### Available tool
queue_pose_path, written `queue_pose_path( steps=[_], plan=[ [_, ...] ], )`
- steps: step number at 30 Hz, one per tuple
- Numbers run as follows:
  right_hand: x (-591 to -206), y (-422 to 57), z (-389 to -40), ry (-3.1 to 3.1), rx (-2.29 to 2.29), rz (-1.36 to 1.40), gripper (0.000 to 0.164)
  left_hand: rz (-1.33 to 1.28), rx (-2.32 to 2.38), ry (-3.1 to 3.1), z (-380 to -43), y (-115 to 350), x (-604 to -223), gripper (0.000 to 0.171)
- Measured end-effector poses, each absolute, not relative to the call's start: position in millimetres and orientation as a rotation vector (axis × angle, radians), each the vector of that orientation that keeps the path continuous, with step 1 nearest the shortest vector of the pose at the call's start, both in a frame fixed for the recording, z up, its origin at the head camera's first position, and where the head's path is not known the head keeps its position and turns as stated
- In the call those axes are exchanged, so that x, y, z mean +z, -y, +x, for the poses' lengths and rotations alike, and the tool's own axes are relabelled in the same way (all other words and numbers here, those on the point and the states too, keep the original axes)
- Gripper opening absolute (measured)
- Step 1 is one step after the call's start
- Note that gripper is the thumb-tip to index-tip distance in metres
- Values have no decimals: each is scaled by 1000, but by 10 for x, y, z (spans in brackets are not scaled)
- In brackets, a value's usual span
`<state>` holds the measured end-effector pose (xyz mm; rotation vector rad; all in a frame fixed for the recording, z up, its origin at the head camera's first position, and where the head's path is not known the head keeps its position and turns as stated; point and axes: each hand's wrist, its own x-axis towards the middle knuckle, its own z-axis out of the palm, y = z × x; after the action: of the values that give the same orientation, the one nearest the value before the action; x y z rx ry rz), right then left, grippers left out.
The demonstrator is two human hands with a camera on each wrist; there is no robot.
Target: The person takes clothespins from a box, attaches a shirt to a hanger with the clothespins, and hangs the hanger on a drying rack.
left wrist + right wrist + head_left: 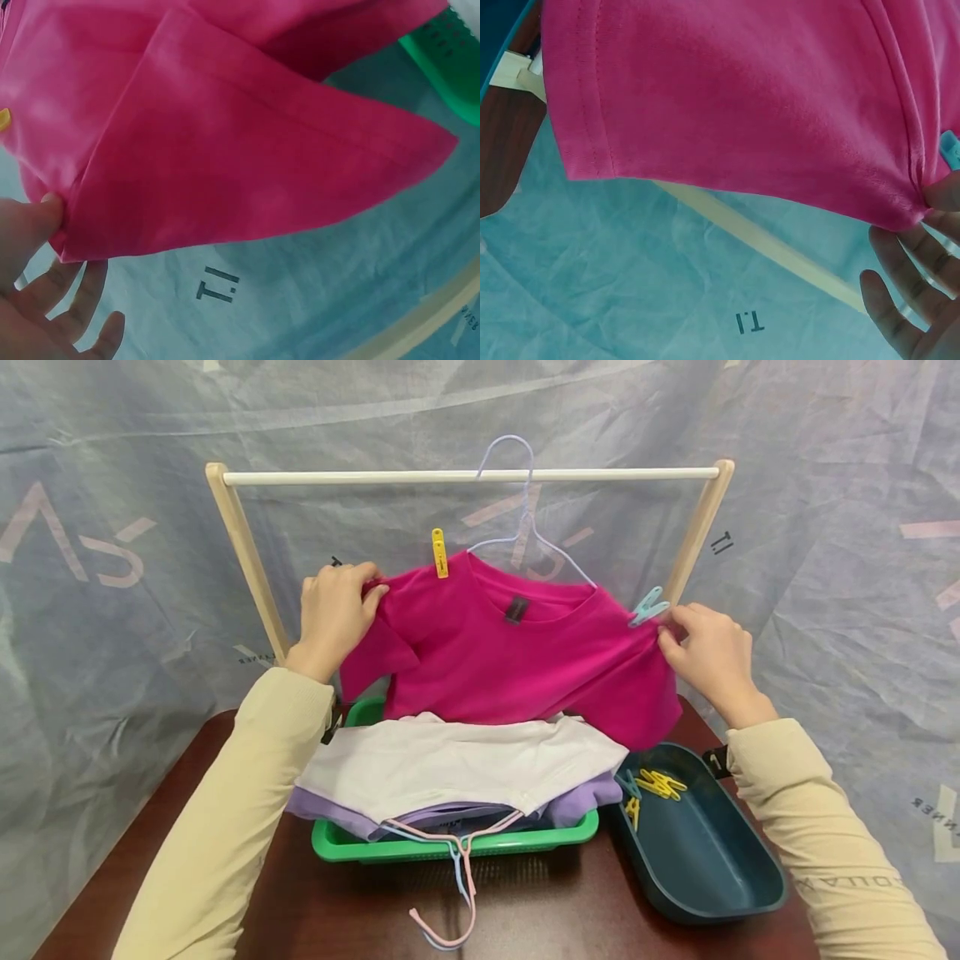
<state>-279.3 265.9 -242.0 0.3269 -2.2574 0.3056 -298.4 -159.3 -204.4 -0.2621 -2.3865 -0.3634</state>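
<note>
A magenta T-shirt (517,652) hangs on a lavender wire hanger (525,518) hooked over the white rod (375,477) of a small rack. My left hand (337,614) pinches the shirt at its left shoulder and sleeve; in the left wrist view thumb and fingers grip the fabric edge. My right hand (712,656) pinches the opposite sleeve near its shoulder seam, as the right wrist view also shows. A yellow clothespin (440,553) is clipped on the left shoulder. A light blue clothespin (648,607) sits on the right shoulder, beside my right fingers.
A green basket (457,845) holds a white garment (457,764) and purple cloth (577,797), with pink and blue hangers (465,893) sticking out in front. To its right, a dark blue tray (697,852) contains several yellow clothespins (662,783). Wooden posts (247,560) carry the rod.
</note>
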Motion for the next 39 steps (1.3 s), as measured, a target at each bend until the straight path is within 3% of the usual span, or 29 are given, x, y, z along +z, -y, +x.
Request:
queue_pose_path(
  steps=[24, 39],
  plan=[
    [-2263, -3005, -2753, 2304, 377, 166, 17, -165, -393, 2439, -3184, 1128, -1861, 20],
    [-2395, -3079, -2721, 2345, 392, 136, 18, -151, -428, 2625, -3248, 1047, -2066, 18]
  ],
)
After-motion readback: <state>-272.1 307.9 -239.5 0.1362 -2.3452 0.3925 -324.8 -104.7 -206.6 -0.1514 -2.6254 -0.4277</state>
